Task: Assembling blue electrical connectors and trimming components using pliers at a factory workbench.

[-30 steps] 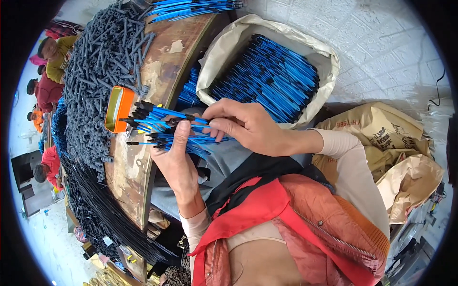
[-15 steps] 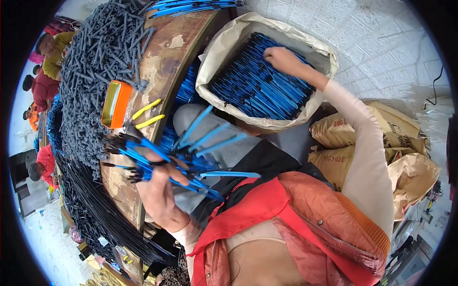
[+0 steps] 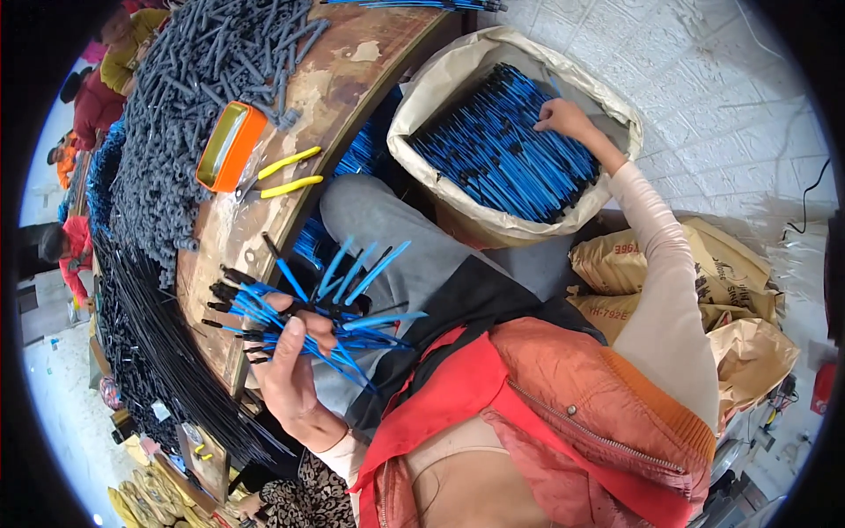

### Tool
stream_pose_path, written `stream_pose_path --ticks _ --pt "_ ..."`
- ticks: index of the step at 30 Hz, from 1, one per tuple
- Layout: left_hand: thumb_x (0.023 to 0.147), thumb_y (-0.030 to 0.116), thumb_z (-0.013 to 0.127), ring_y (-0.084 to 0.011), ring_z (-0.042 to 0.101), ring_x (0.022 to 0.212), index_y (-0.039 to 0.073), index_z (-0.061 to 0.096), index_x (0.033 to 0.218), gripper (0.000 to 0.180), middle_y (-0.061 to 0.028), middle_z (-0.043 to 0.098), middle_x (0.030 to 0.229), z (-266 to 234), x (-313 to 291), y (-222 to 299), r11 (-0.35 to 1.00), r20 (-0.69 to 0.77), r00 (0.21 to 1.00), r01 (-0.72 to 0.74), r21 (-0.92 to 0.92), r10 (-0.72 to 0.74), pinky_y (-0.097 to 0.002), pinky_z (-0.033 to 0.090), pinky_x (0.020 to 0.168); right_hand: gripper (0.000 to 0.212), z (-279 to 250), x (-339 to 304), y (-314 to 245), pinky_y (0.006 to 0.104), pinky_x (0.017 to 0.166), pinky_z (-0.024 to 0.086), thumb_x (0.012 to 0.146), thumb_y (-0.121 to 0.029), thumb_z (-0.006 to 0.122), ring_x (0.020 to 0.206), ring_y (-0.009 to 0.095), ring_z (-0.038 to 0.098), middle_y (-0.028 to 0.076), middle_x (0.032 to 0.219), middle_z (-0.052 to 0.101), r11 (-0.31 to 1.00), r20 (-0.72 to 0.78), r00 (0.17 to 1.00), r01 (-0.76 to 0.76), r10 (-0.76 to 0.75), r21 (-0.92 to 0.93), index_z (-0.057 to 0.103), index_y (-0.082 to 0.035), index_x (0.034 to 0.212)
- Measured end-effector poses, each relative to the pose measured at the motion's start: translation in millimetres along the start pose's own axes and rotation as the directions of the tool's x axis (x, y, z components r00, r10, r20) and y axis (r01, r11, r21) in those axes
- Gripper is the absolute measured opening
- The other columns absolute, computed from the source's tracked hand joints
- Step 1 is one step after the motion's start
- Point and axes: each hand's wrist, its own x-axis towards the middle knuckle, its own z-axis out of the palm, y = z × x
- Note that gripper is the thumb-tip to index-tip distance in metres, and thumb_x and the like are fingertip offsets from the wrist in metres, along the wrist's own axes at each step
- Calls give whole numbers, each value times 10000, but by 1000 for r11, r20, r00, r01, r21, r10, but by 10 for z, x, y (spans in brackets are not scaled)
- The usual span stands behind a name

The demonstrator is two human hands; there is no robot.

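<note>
A loose bundle of blue rods (image 3: 255,306) with black ends is gripped between the thumb and curled fingers of the left hand (image 3: 295,352), beside the table edge; several rods are splayed out at odd angles. The fingers of the right hand (image 3: 563,117) are drawn narrowly together over the packed rods (image 3: 519,163) in the pale sack (image 3: 453,204); whether a rod is pinched there cannot be told. The bundle is judged best held firmly about its middle, with the strays gathered in line so that none are dropped, while the packed rods are best touched lightly so that their common slant is not disturbed. On the worn wooden table (image 3: 339,88), yellow-handled pliers (image 3: 295,186) are laid beside an orange box (image 3: 246,151), next to heaped grey tubes (image 3: 167,158); long black strands (image 3: 163,352) are spread nearer the wearer. Printed brown bags (image 3: 726,264) are piled on the right, upon a pale floor (image 3: 695,106). Other people, one dressed in red (image 3: 77,251), are seen beyond the table.
</note>
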Motion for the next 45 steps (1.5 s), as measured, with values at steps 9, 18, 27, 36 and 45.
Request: stream_pose_path --ticks 9,18,27,36,45 --pt "882 25 640 -313 690 854 25 524 1156 298 -212 686 977 -208 -219 -34 988 51 994 -88 -129 95 -404 528 819 257 -480 -466 -292 414 705 506 799 -232 721 795 312 671 162 835 693 957 -360 889 283 -284 -59 703 -39 968" --pt "930 47 617 -221 683 812 17 529 1188 274 -170 685 972 -636 -495 -245 912 -91 949 -315 -261 302 -308 490 666 270 -1455 -1720 -2256 259 722 487 978 -223 533 806 92 631 30 842 679 797 -554 700 595 -451 103 643 -13 1107" --pt "867 109 712 -233 693 934 -11 536 1244 433 -189 684 1093 -587 -719 -217 938 -55 946 -325 -121 320 -277 489 696 231 -247 -2209 -3630 259 751 511 990 -134 526 878 114 648 45 966 664 502 102 608 536 -787 678 604 -8 1167" --pt "867 61 703 -148 643 677 9 615 1081 237 -106 695 852 -730 -511 -435 895 -405 884 -360 -264 236 -281 535 655 161 785 -1943 -4240 324 671 519 973 -157 541 754 179 677 107 853 698 412 233 359 576 -904 706 561 -14 1044" --pt "832 -13 685 -243 658 1021 28 528 1266 463 -155 674 1097 -1064 233 -639 921 -279 952 -220 -321 130 -373 521 899 216 432 -333 -4602 403 795 506 929 -201 568 930 339 640 162 1001 671 220 -63 215 971 -975 -96 659 -32 1027"
